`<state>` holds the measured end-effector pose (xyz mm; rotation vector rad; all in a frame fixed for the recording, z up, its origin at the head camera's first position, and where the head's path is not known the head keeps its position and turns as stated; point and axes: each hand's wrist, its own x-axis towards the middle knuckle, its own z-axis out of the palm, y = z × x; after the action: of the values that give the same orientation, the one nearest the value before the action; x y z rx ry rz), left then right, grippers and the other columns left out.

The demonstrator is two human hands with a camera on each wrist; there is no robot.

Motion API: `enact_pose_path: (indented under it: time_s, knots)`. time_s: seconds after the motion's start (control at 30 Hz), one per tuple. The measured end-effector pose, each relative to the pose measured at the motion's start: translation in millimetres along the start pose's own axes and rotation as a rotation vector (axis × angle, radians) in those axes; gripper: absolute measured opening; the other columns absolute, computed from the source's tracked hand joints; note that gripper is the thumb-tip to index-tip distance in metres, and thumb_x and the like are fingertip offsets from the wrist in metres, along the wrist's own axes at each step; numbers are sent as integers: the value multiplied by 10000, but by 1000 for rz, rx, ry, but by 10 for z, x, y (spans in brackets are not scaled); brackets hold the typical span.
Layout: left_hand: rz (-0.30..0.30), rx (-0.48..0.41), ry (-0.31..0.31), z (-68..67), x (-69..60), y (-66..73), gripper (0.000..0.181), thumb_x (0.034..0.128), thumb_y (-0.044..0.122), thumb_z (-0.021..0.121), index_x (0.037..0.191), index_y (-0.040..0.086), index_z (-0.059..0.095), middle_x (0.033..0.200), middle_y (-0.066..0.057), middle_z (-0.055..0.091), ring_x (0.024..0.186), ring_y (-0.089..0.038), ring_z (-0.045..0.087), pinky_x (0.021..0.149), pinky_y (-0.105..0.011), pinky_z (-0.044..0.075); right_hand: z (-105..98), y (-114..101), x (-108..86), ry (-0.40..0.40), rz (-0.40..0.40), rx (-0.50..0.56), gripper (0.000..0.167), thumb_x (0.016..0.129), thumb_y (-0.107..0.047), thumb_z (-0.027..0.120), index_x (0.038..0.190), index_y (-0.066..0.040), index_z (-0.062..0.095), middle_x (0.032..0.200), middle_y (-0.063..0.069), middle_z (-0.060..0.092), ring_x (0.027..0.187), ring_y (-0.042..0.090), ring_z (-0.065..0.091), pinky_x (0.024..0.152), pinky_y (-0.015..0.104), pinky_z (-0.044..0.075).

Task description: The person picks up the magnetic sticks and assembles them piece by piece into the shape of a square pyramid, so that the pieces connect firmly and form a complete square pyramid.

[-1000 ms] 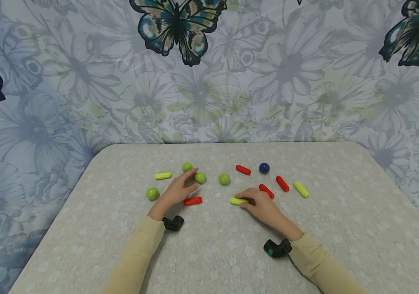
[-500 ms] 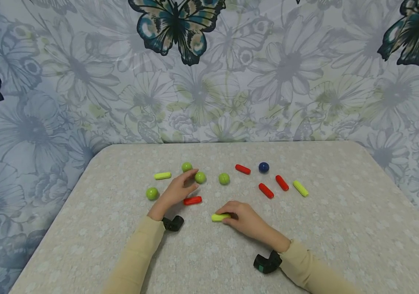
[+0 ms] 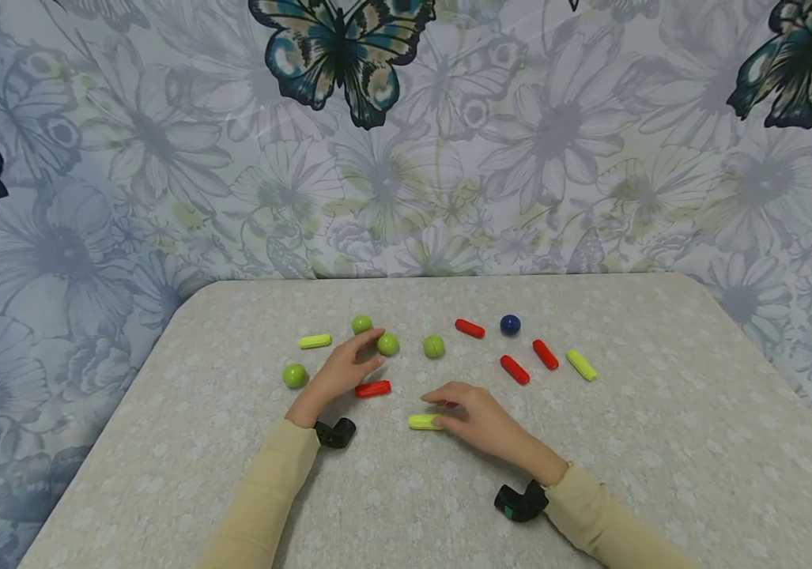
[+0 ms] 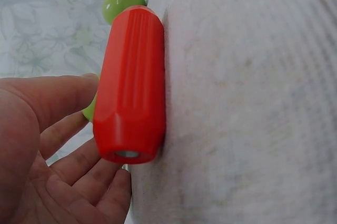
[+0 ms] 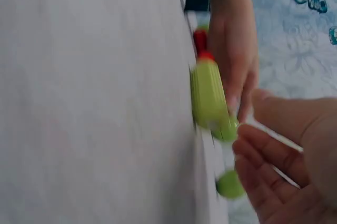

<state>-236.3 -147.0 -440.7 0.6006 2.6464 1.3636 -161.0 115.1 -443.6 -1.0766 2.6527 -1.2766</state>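
Note:
My left hand (image 3: pixel 338 373) lies with loosely extended fingers at a green ball (image 3: pixel 388 345), its thumb and index finger beside the ball; whether they press it I cannot tell. Close under this hand lies a red ribbed toy rod (image 3: pixel 373 389) with a grey, metal-looking spot in its end, large in the left wrist view (image 4: pixel 131 76). Nearer the front, a yellow-green ribbed toy rod (image 3: pixel 421 423) rests on the table. My right hand (image 3: pixel 480 423) is just behind its right end, index finger lifted, thumb partly hiding the rod. A gap shows between the fingers in the right wrist view.
Other green balls (image 3: pixel 433 346) and a yellow-green rod (image 3: pixel 315 341) lie around the left hand. At the right are several red rods (image 3: pixel 515 370), a dark blue ball (image 3: pixel 510 325) and another yellow-green rod (image 3: pixel 581 365). A patterned wall (image 3: pixel 406 197) stands behind the table (image 3: pixel 662 442).
My right hand has brought the yellow-green rod left and towards the front, then let it go, spreading its fingers. My left hand stays where it was by the green ball.

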Motion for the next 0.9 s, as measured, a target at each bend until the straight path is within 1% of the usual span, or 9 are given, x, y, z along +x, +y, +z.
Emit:
enact_pose_path:
  time_s: [0.1, 0.17, 0.3, 0.37, 0.47, 0.57, 0.67, 0.77, 0.9]
  knots:
    - [0, 1, 0, -6, -3, -4, 496, 943, 121, 582, 1396, 11, 411, 1400, -163, 409, 1271, -296, 381, 1016, -422, 310, -128, 45, 2, 90, 11, -11, 293, 849, -54, 693, 1140, -58, 656, 1083, 24, 640, 958, 171, 589, 813, 333, 482]
    - [-2, 2, 0, -14, -8, -5, 497, 944, 121, 580, 1397, 11, 409, 1400, -167, 407, 1272, -300, 380, 1016, -428, 310, -223, 86, -4, 154, 37, -20, 276, 843, -28, 694, 1117, -53, 666, 1064, 25, 648, 944, 174, 601, 801, 333, 491]
    - [-13, -5, 0, -38, -29, 8, 540, 945, 127, 579, 1426, 18, 359, 1413, -192, 377, 1278, -317, 367, 1018, -446, 300, -387, 177, 11, 240, 90, -35, 248, 851, -16, 681, 1098, -36, 671, 1044, 51, 657, 922, 174, 611, 786, 348, 500]
    - [-14, -1, 7, -50, -43, 27, 569, 946, 133, 578, 1444, 25, 324, 1426, -208, 346, 1284, -333, 352, 1019, -460, 295, -446, 208, 49, 265, 106, -35, 235, 864, -29, 670, 1099, -27, 669, 1045, 67, 656, 921, 180, 609, 781, 360, 500]
    - [5, 25, 24, -58, -77, 101, 589, 946, 142, 581, 1457, 49, 303, 1447, -199, 308, 1292, -343, 331, 1015, -469, 298, -493, 247, 140, 299, 118, -28, 227, 871, -47, 667, 1097, -23, 669, 1053, 79, 654, 921, 189, 610, 780, 371, 502]
    - [56, 37, 50, -51, -148, 235, 567, 935, 122, 596, 1440, 58, 345, 1432, -170, 342, 1281, -331, 348, 1012, -457, 309, -482, 280, 262, 307, 124, -3, 253, 874, -60, 666, 1123, -20, 657, 1090, 84, 643, 956, 202, 607, 810, 358, 494]
    - [119, -11, 59, -19, -242, 360, 534, 912, 78, 621, 1401, 41, 409, 1378, -161, 423, 1242, -309, 408, 1001, -431, 332, -436, 310, 389, 294, 132, 45, 296, 878, -58, 659, 1168, -3, 633, 1142, 111, 623, 1015, 230, 588, 855, 349, 472]
    - [152, -90, 11, 43, -335, 417, 503, 899, 55, 634, 1366, 13, 453, 1329, -168, 484, 1215, -284, 451, 991, -414, 348, -383, 331, 504, 264, 150, 94, 336, 885, -47, 649, 1212, 15, 601, 1190, 142, 594, 1074, 265, 558, 892, 358, 448]
    - [139, -184, -140, 151, -447, 450, 452, 910, 43, 613, 1336, -29, 478, 1316, -170, 503, 1211, -273, 462, 983, -423, 356, -322, 374, 617, 192, 196, 106, 401, 881, -66, 661, 1262, 9, 565, 1227, 152, 568, 1135, 292, 519, 925, 389, 421]
